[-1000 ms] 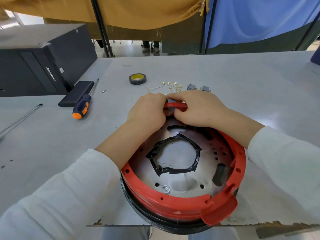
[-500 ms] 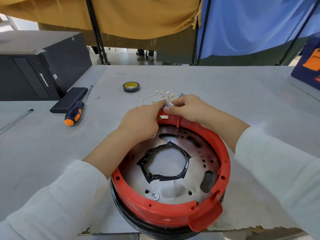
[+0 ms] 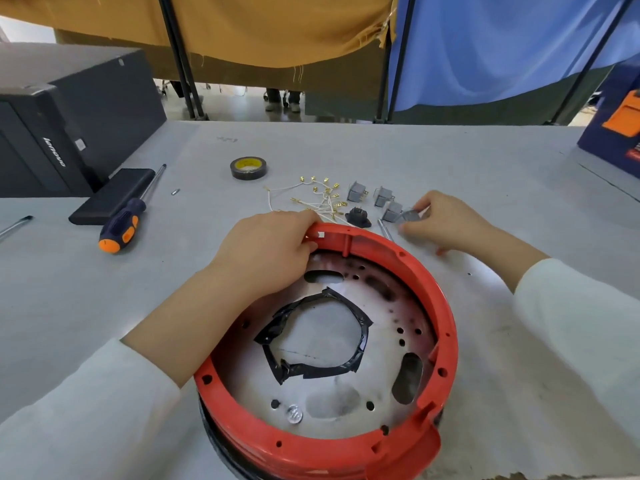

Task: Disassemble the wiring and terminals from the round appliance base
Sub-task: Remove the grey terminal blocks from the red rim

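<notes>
The right hand (image 3: 446,223) has left the red round base (image 3: 446,327) and now pinches a small grey part (image 3: 410,215) on the worktop (image 3: 450,161) beside the removed switches (image 3: 382,196). The left hand (image 3: 266,251) still grips the base's far rim.

A tape roll (image 3: 248,168) lies flat on the grey table (image 3: 450,161). Left of the tape, a screwdriver (image 3: 129,220) with a blue and orange handle lies just beside a flat black slab (image 3: 110,197). Further left stands a black computer case (image 3: 69,126). Well to the right of the tape, a blue and orange box (image 3: 614,133) sits at the table edge.
</notes>
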{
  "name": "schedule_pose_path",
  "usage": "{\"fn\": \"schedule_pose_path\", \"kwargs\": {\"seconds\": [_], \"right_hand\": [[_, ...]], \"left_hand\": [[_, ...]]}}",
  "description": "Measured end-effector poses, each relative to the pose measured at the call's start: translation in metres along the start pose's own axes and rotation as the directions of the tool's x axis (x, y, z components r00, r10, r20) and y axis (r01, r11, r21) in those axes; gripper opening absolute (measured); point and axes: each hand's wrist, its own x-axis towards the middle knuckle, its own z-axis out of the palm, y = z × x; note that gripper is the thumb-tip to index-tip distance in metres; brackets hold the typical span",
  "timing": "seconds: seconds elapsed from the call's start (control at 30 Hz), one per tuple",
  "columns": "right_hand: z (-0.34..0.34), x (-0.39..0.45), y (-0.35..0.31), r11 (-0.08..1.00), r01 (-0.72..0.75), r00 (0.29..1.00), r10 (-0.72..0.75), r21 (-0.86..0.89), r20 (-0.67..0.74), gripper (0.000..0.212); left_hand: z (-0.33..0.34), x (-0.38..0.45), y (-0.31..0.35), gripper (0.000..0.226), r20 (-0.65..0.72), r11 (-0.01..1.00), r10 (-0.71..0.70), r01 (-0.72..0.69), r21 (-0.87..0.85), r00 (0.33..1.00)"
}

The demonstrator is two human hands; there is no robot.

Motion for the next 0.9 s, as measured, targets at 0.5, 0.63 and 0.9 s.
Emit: {"fn": "schedule_pose_path", "kwargs": {"seconds": [0.5,0.63,0.9], "right_hand": [[0.025,0.034,-0.01,0.983,0.181,0.98,-0.178,0.028,-0.091,0.048],[0.027,0.035,-0.01,0.973,0.223,0.973,-0.225,-0.06,-0.047,0.058],[0.033,0.055,-0.022,0.954,0.266,0.962,-0.271,-0.135,-0.018,0.033]], "left_hand": [[0.0,0.0,-0.002,0.017,-0.007,1.0,0.009,-0.009,-0.002,1.0],[-0.001,-0.001,-0.001,0.018,-0.002,1.0,0.007,-0.007,-0.014,1.0],[-0.002,-0.002,-0.001,0.02,0.004,0.999,0.006,-0.006,-0.04,1.0]]}}
